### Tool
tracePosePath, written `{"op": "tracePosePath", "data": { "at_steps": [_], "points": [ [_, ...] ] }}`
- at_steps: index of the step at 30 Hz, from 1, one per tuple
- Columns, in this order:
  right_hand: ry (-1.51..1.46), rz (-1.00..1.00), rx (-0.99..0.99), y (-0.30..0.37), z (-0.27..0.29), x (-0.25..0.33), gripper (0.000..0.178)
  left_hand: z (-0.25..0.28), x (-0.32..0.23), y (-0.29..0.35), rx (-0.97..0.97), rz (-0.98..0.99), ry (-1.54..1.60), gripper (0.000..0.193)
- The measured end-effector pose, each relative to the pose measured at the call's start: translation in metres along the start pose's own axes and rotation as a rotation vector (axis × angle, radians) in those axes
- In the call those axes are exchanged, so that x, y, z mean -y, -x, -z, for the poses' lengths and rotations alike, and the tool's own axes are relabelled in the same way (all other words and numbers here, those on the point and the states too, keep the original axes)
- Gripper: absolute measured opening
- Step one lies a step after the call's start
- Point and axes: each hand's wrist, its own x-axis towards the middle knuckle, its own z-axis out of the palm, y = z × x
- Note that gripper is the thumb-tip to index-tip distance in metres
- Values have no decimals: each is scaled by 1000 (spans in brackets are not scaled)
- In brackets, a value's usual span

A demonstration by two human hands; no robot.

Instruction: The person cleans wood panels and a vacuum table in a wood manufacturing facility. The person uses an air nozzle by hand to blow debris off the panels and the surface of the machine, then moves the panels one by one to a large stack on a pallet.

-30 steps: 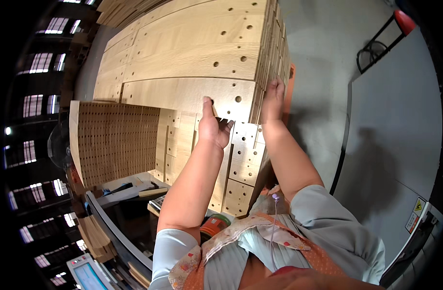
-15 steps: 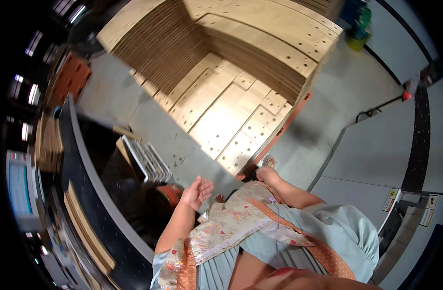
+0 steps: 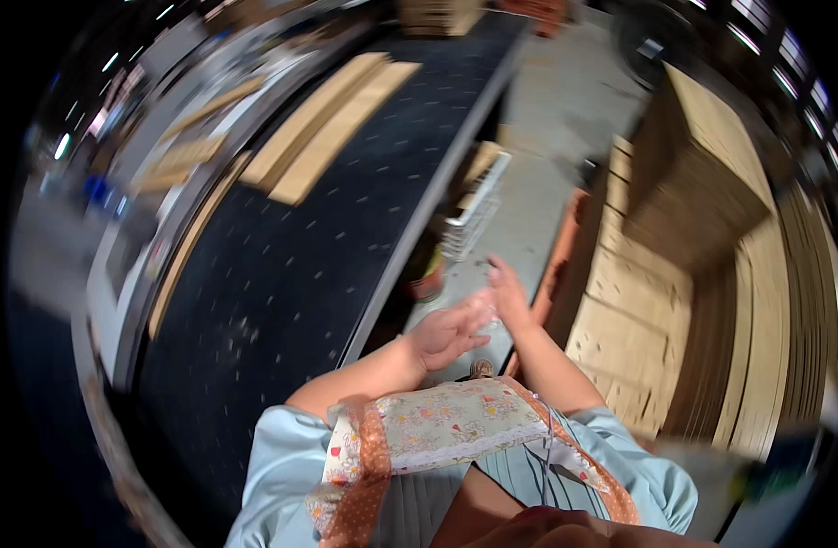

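My left hand (image 3: 446,334) is held in front of my apron, its fingers stretched out and nothing in it. Close against its fingertips is my right hand (image 3: 510,294), also empty with fingers extended; motion blur hides whether they touch. To the left, two long pale wooden boards (image 3: 332,132) lie side by side on a black-topped worktable (image 3: 346,247). On the right stand stacked wooden panels (image 3: 633,297) with drilled holes, with taller stacks (image 3: 688,173) rising around a lower middle layer.
An orange-red pallet edge (image 3: 565,242) runs along the panel stack. Between it and the worktable lies a strip of grey floor (image 3: 551,110), with a white wire rack (image 3: 474,215) and a reddish bucket-like container (image 3: 428,279) beside the table. More boards (image 3: 437,16) sit at the table's far end.
My view has swung left, so the worktable now fills the left and the panel stack has shifted right. My hands, apart before, have come together in front of me.
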Motion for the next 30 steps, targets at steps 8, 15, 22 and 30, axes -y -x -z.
{"op": "tracePosePath", "data": {
  "at_steps": [8, 15, 22, 30],
  "points": [
    [148, 116, 266, -76, -6, -38, 19, 54, -69, 99, -480, -542, 82, 35],
    [-141, 228, 482, -114, -54, 19, 12, 89, -43, 161, -983, -809, 92, 24],
    [322, 660, 524, -125, -141, 61, 18, 176, -37, 254, -1659, -689, -672, 29],
    [946, 710, 481, -110, -192, 55, 50, 298, -132, 325, -2073, 35, -1205, 57]
  ]
}}
